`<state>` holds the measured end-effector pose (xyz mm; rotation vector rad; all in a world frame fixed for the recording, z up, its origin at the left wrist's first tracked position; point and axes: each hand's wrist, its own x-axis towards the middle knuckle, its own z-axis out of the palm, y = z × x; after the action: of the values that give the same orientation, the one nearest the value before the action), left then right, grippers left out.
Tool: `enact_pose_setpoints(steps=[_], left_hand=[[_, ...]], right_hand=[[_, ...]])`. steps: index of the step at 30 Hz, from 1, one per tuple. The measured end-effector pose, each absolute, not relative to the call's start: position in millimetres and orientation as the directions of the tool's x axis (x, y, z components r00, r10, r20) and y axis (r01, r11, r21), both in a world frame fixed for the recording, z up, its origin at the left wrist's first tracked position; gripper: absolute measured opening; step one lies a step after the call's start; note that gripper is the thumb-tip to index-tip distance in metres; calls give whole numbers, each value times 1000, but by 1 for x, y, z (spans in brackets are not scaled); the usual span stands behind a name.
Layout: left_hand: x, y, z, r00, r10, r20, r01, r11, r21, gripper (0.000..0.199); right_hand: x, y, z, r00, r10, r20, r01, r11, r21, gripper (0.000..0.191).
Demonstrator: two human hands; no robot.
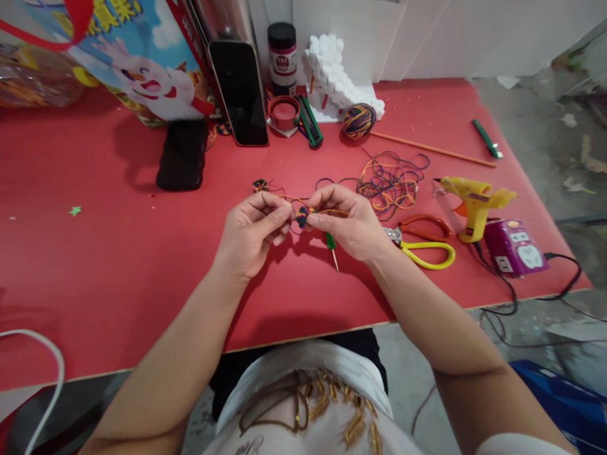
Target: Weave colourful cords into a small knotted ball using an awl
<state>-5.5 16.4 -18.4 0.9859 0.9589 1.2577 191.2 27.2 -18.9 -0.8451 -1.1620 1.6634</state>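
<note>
A small knotted piece of multicoloured cord (302, 217) is held up between my two hands, above the near part of the red table. My right hand (353, 224) pinches it at its right side between thumb and forefinger. Thumb and forefinger of my left hand (253, 230) are closed on a thin cord strand just left of the knot. Under my right hand lies a green-handled tool (334, 253) with a thin metal shaft, partly hidden. Another small knotted piece (260, 185) rests beyond my left hand. Loose cord (391, 180) lies tangled beyond my right hand.
Right of my hands are pliers (427, 246), a yellow glue gun (474, 199) and a purple power socket (516, 246) with cables. Behind stand a cord ball (359, 121), a wooden stick (434, 150), a green cutter (310, 121), an upright phone (239, 91) and a black phone (181, 155).
</note>
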Motion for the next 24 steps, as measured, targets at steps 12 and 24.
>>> enact_pose_setpoints(steps=[12,24], left_hand=[[-7,20,-11,185,950,-253,-527,313,791,39],[-6,14,-8,167,969,-183,-383,235,893,31]], right_hand=[[190,27,-21,-370,929,15,-354,-126,-927,44],[190,27,-16,-433,898,-79,-411,-275,-869,31]])
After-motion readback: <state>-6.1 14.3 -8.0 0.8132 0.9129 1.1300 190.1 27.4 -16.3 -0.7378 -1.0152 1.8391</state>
